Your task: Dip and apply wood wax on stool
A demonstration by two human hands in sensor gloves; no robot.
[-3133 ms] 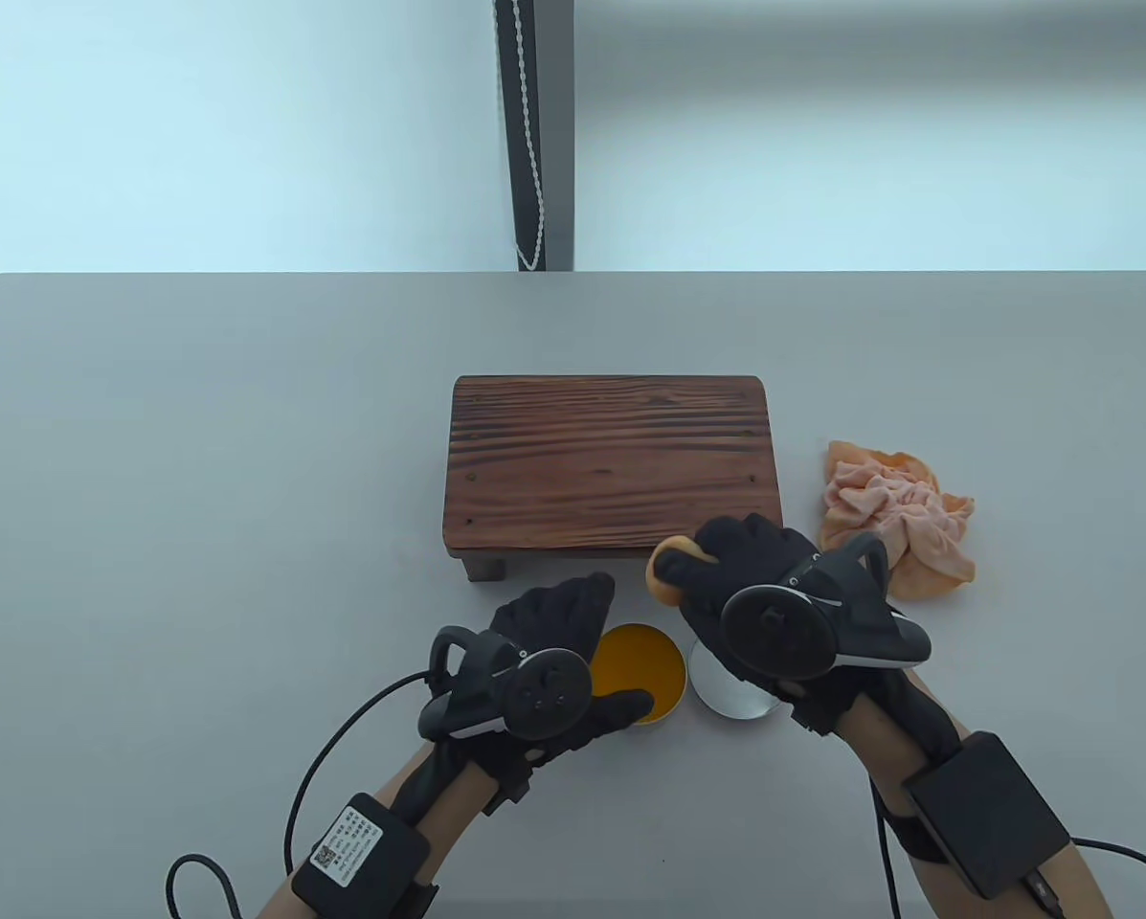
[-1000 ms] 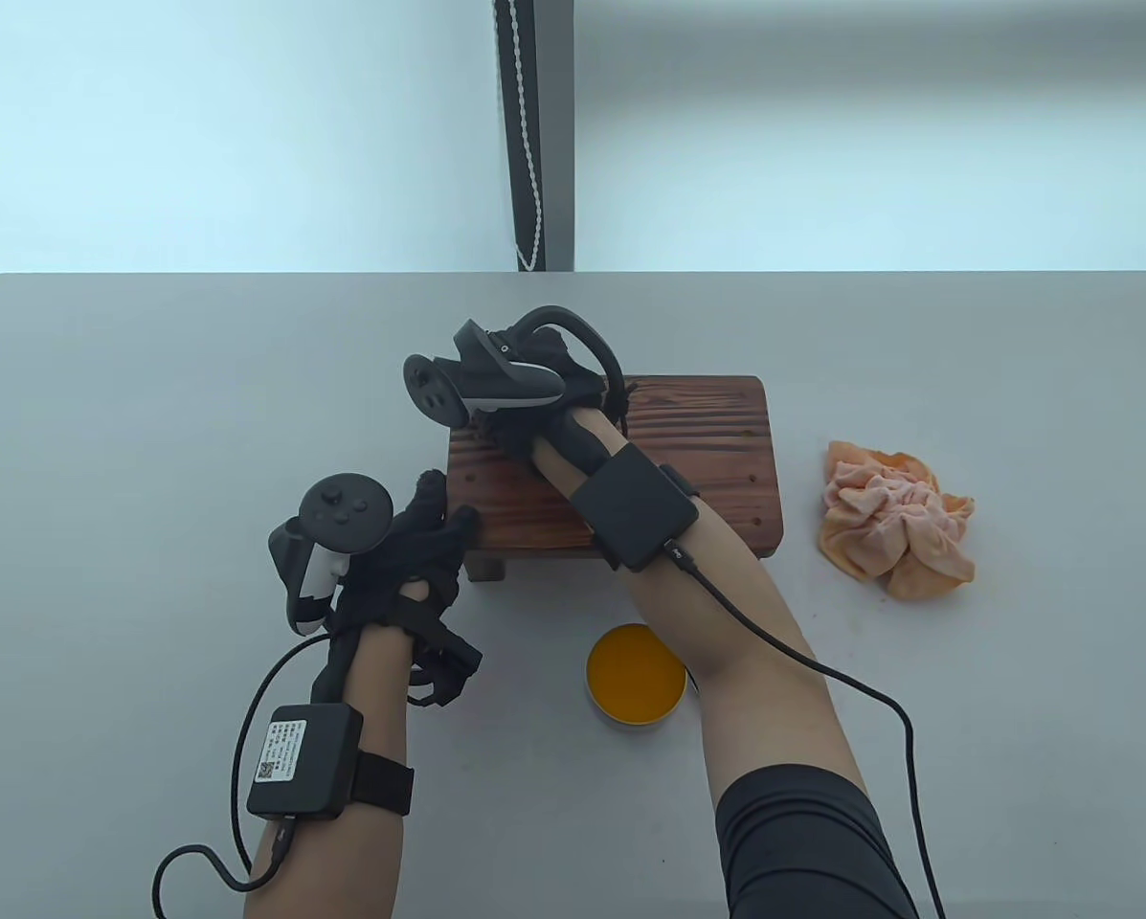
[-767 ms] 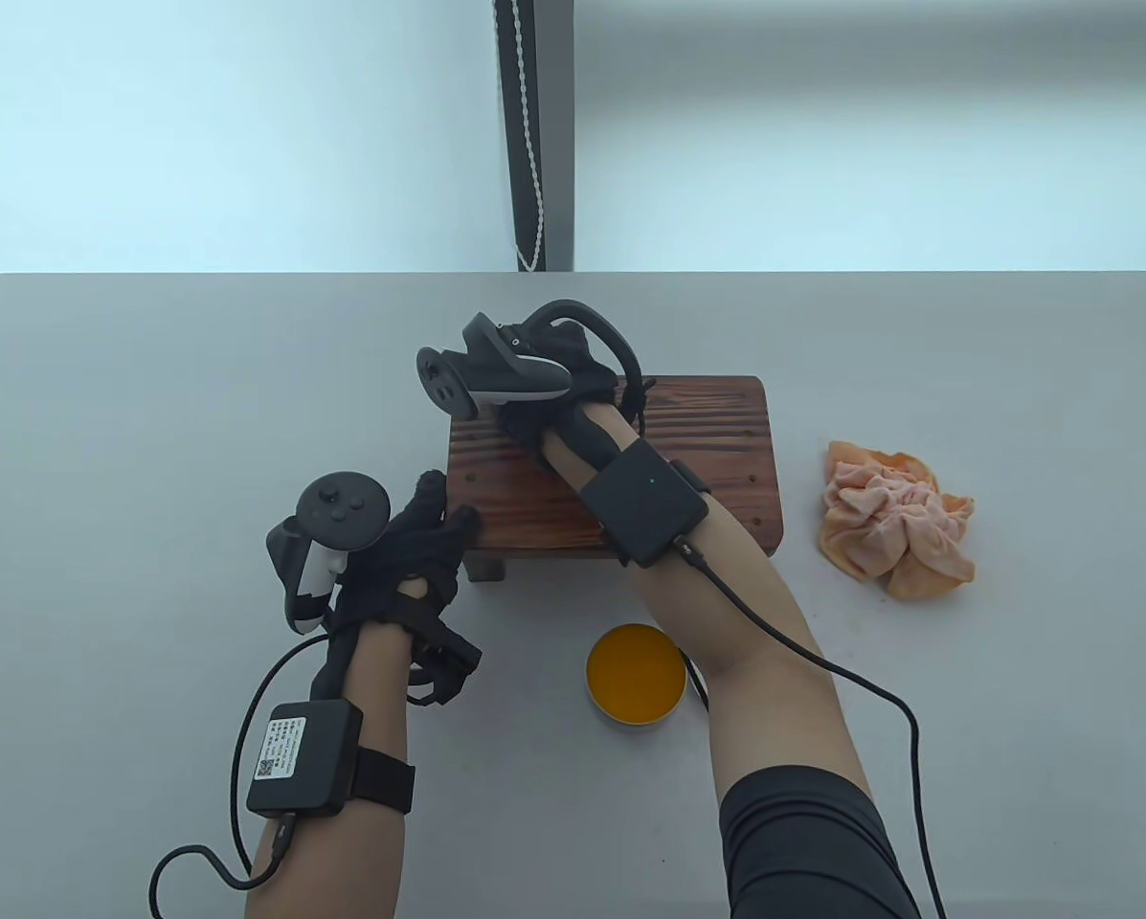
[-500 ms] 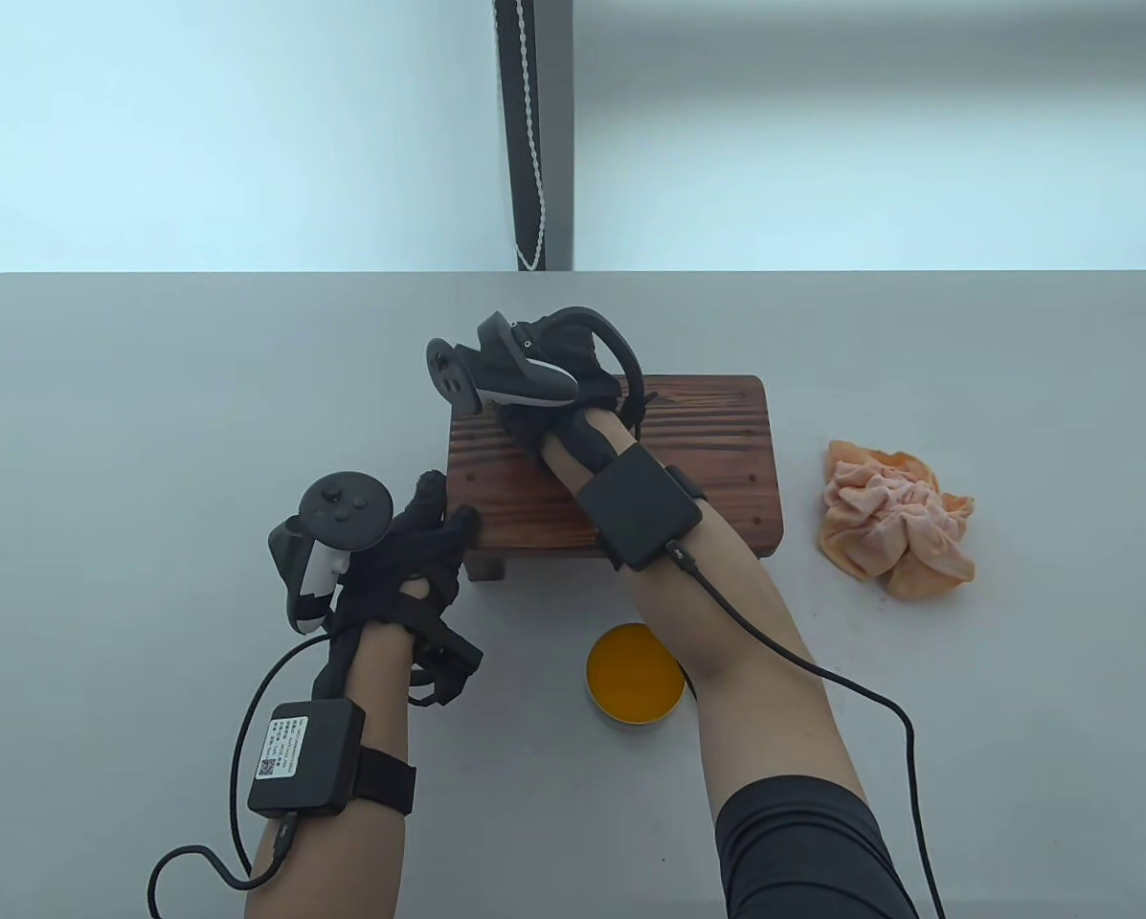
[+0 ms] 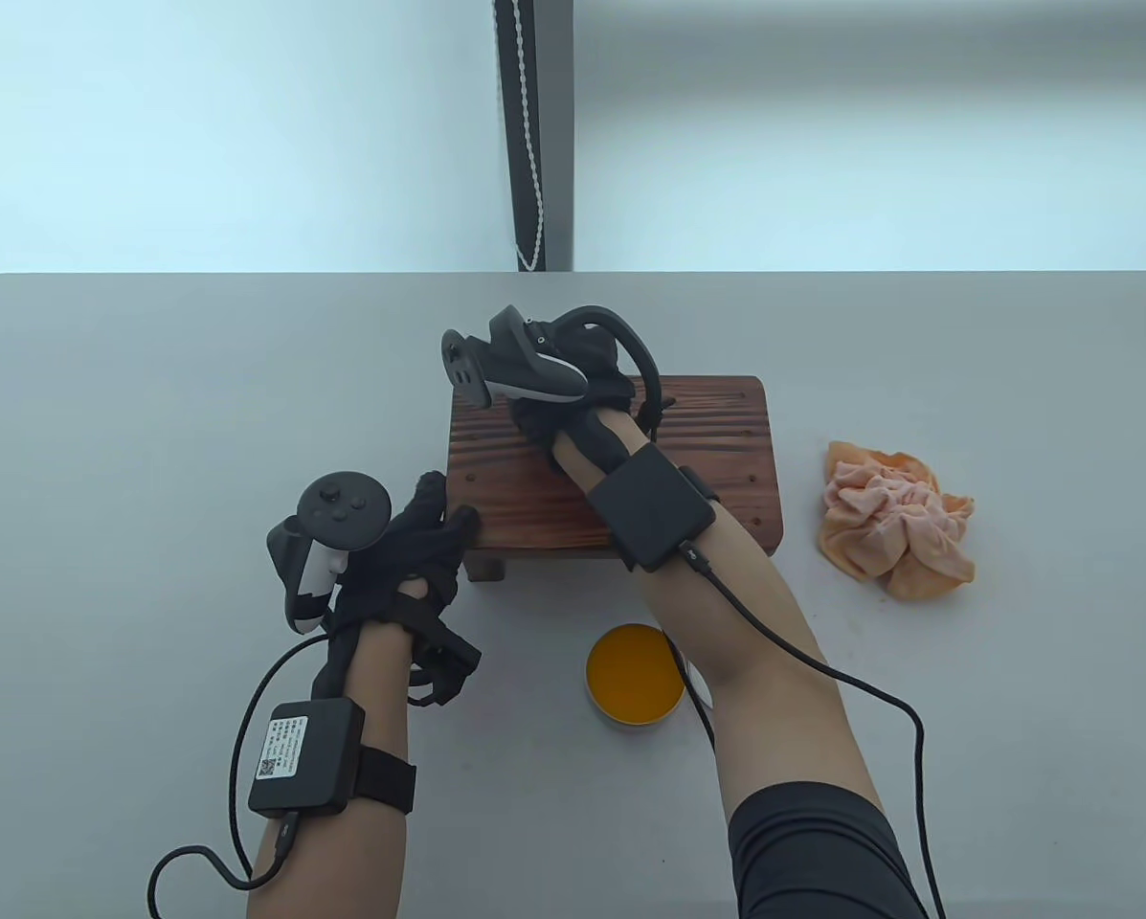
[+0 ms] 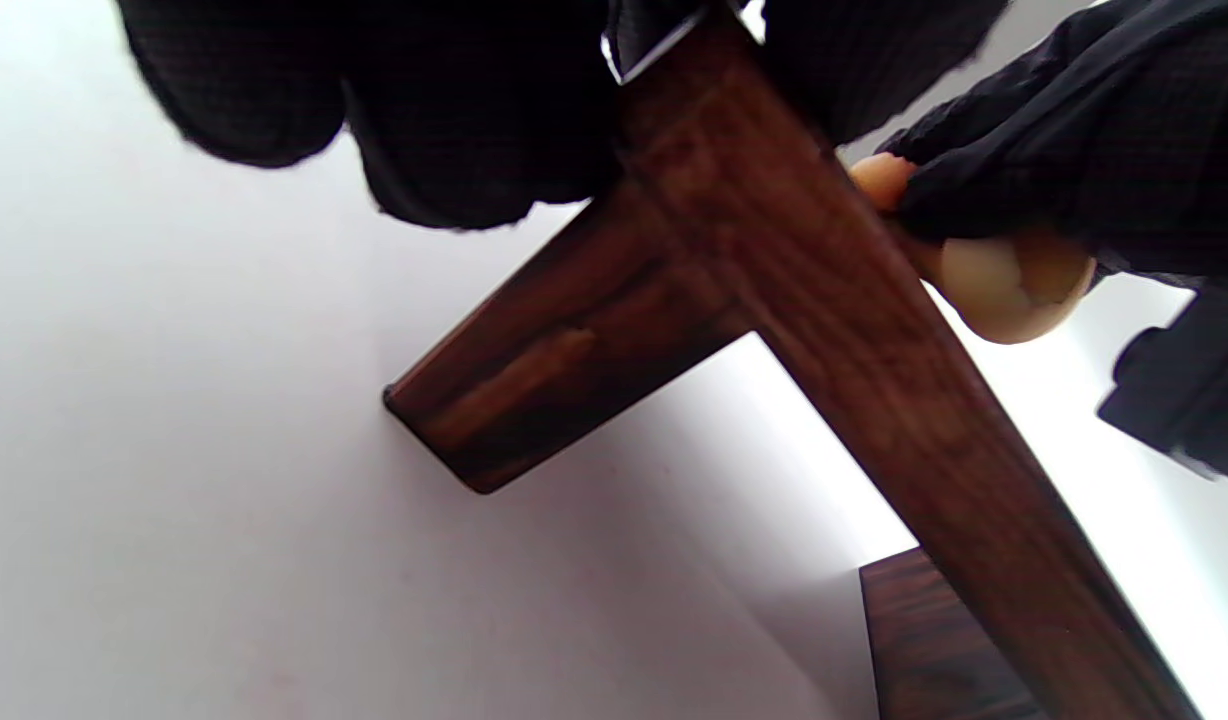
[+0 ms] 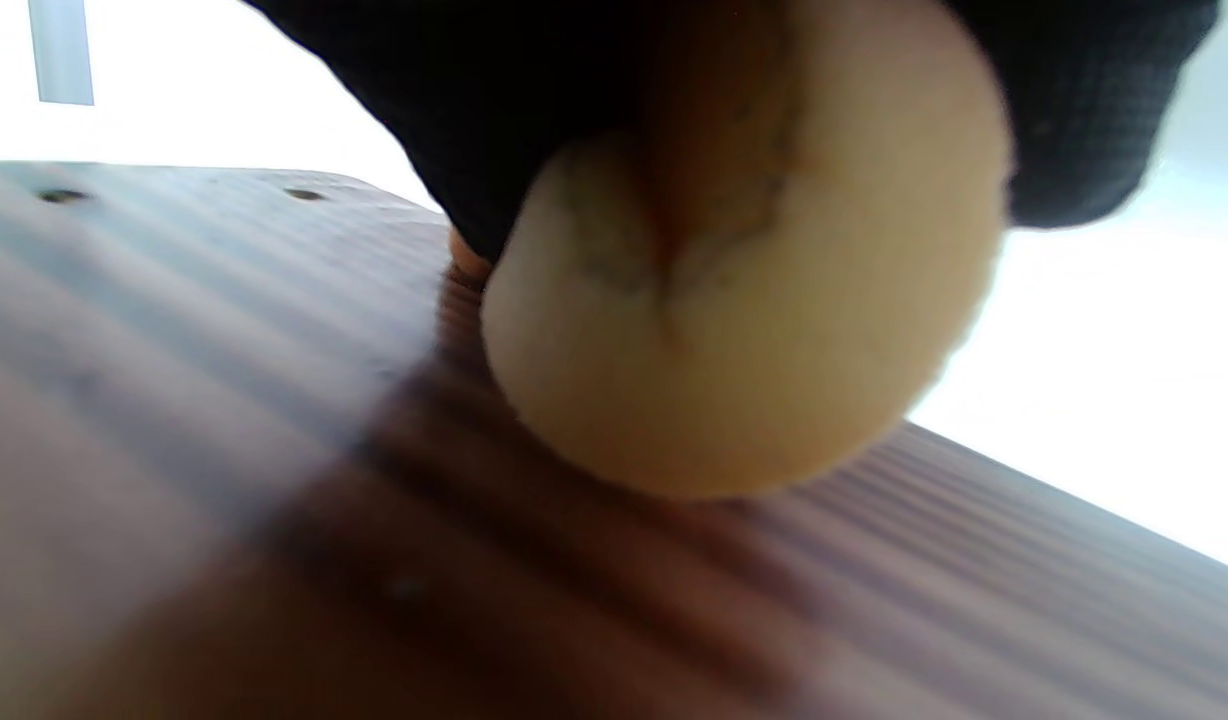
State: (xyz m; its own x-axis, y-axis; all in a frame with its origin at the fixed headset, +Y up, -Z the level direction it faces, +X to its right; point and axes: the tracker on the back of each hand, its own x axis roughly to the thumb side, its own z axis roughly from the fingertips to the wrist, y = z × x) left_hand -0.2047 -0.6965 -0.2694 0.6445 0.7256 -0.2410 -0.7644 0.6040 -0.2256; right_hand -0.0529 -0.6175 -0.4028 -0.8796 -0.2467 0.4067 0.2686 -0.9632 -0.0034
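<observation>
A dark wooden stool stands at the table's middle. My right hand holds a round tan sponge and presses it on the stool's top near its far left part; the sponge also shows in the left wrist view. My left hand holds the stool's near left corner, fingers on its edge. An open tin of orange wax sits in front of the stool, beside my right forearm.
A crumpled peach cloth lies right of the stool. The tin's lid is mostly hidden under my right forearm. Glove cables trail toward the table's near edge. A beaded cord hangs at the back.
My right hand left the tin, carried the sponge to the stool's far left top and slid it slightly rightward. My left hand moved from the tin to the stool's near left corner and has stayed.
</observation>
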